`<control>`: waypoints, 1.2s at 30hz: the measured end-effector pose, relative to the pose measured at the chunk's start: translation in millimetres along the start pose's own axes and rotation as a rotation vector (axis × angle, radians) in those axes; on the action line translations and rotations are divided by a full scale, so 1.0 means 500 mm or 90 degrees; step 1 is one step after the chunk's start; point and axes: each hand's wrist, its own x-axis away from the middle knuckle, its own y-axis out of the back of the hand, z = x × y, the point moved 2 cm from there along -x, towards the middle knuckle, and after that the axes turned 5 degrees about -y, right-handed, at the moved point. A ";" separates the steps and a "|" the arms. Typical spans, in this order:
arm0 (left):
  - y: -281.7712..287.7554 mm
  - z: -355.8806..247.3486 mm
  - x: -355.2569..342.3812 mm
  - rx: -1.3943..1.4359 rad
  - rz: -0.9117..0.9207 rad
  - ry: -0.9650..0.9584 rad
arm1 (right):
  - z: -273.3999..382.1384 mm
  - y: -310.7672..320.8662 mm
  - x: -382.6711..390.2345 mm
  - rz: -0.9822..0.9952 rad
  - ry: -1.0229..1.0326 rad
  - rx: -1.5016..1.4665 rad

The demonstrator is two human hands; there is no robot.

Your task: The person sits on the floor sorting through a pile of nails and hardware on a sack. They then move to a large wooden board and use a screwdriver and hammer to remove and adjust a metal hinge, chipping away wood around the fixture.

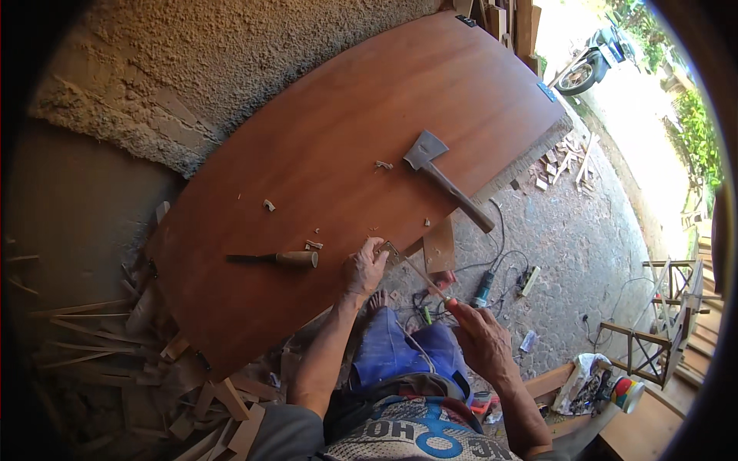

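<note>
Right hand (484, 338): fingers wrapped round a screwdriver (424, 279), tip at the door panel's (338, 154) near edge. Left hand (367, 269): at a metal fitting (391, 249) there; pinching cannot be confirmed. Risk: angled pressure slipping the tip, gouging panel or left hand.

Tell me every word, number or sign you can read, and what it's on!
Shirt: large letters around a blue design; I don't copy printed words.
Colourful can: any printing is too small to read.
Reddish-brown panel: no writing I can make out.
</note>
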 end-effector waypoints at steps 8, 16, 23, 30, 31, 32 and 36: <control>-0.010 0.035 -0.023 0.017 -0.001 -0.043 | 0.055 -0.019 -0.095 0.028 0.041 0.088; 0.020 0.007 -0.025 -0.053 0.070 -0.012 | 0.085 -0.010 -0.127 0.071 0.043 0.166; 0.016 0.020 -0.044 -0.038 0.092 -0.035 | 0.145 -0.012 -0.141 0.087 0.006 0.204; 0.028 0.016 -0.058 -0.034 0.148 -0.030 | 0.198 -0.027 -0.163 0.103 -0.002 0.249; 0.029 0.013 -0.060 -0.018 0.152 -0.030 | 0.203 -0.029 -0.165 0.106 -0.008 0.259; 0.039 0.005 -0.064 -0.006 0.154 -0.030 | 0.207 -0.032 -0.167 0.108 -0.012 0.264; 0.035 0.011 -0.071 -0.005 0.145 -0.026 | 0.218 -0.042 -0.172 0.106 -0.013 0.272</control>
